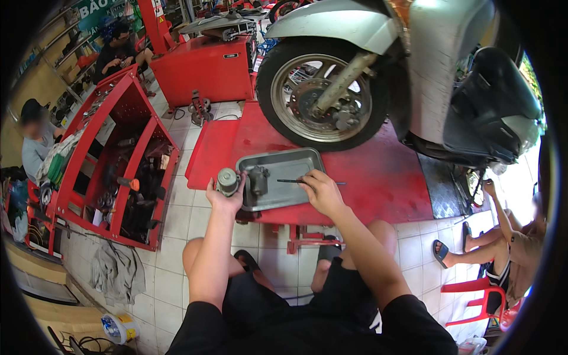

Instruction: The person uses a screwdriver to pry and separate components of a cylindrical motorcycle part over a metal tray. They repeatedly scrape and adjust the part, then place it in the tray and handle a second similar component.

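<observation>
My left hand [229,200] grips a grey cylindrical metal part [227,179], its round end facing up, beside the left edge of a grey metal tray [284,202]. Inside the tray, just right of that hand, lies a dark metal part [258,180] of irregular shape. Over the tray's right side, my right hand [322,192] pinches a thin black rod-like tool [289,181], which is held roughly level and points left toward the dark part. Whether its tip is a brush or a blade is too small to tell.
The tray rests on a red lift platform [378,177]. Behind it stands a silver scooter's front wheel [322,100]. A red tool cart [109,154] stands left, near a grey cloth [117,272] and a white bucket [120,327]. Other people sit at left and right, one beside a red chair [482,296].
</observation>
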Action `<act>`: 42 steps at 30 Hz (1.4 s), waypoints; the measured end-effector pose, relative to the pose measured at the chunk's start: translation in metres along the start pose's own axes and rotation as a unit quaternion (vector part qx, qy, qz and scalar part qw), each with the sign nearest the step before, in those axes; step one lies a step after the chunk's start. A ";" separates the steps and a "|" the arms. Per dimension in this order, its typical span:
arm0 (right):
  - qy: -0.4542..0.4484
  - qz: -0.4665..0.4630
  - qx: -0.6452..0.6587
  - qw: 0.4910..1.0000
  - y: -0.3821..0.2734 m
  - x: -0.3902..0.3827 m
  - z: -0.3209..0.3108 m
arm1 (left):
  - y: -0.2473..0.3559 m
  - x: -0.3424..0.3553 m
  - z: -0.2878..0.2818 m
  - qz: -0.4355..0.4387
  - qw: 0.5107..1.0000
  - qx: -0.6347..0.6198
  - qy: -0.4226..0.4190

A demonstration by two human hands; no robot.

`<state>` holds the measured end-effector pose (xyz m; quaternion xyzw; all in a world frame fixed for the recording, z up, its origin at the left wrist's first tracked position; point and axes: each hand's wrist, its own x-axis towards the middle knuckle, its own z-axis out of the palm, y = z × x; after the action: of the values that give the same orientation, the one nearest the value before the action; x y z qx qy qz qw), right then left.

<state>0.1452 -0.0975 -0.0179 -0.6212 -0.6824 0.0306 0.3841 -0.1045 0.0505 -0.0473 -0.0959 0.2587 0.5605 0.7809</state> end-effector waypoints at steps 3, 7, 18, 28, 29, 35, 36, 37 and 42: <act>0.061 -0.021 -0.022 0.998 0.019 0.020 0.023 | -0.008 0.016 0.016 -0.025 0.999 0.023 -0.007; 0.037 -0.062 0.013 0.997 0.003 0.047 0.022 | -0.003 0.024 0.029 -0.044 0.999 0.030 -0.010; 0.195 0.061 0.074 0.976 0.014 0.036 0.004 | -0.046 0.035 0.046 -0.093 0.994 0.051 0.020; 0.125 0.324 0.563 0.750 0.012 0.028 0.014 | -0.060 0.030 0.040 -0.094 0.994 0.055 0.012; 0.118 0.330 0.612 0.709 0.007 0.028 0.019 | -0.053 0.034 0.036 -0.083 0.995 0.060 0.009; 0.083 0.317 0.734 0.595 -0.005 0.028 0.021 | -0.060 0.020 0.040 -0.060 0.994 0.085 0.031; 0.096 0.312 0.733 0.596 -0.004 0.025 0.020 | -0.063 0.015 0.041 -0.071 0.993 0.084 0.034; 0.104 0.305 0.735 0.596 -0.006 0.027 0.020 | -0.064 0.010 0.044 -0.078 0.993 0.082 0.035; 0.120 0.322 0.731 0.589 -0.010 0.027 0.020 | -0.061 0.005 0.035 -0.083 0.993 0.087 -0.003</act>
<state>0.1276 -0.0671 -0.0141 -0.3087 -0.1335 0.5660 0.7527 -0.0363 0.0485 -0.0290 -0.0472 0.2955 0.4695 0.8307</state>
